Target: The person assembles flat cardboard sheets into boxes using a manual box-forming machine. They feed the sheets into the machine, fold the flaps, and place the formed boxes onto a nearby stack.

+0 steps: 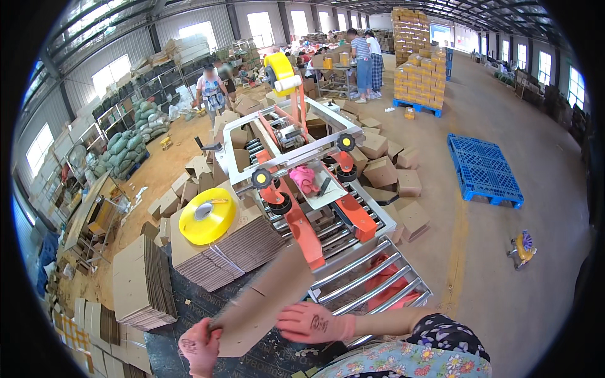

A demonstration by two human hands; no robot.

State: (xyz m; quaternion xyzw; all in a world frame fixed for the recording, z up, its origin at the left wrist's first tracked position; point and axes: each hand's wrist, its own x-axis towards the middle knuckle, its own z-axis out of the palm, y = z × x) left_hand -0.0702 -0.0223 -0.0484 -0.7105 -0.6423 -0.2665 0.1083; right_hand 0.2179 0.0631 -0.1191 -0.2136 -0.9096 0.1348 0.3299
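A flat folded cardboard box (265, 299), partly blurred, is held up at a slant over the dark board (170, 353). My left hand (200, 348), in a pink glove, pinches its lower left edge. At its right edge is my right hand (312, 322), also gloved in pink, fingers stretched toward the cardboard; whether they touch it is hard to tell. Behind lies a strapped stack of flat boxes (220, 252) with a big yellow tape roll (208, 215) on top. Another flat stack (142, 283) stands to the left.
Ahead stands a carton sealing machine (293, 151) with orange side guides and a roller conveyor (372, 283) at its near end. Formed cartons (384, 173) heap around it. A blue pallet (484, 167) lies on the right floor. Farther off are people (362, 63) and a loaded pallet (419, 85).
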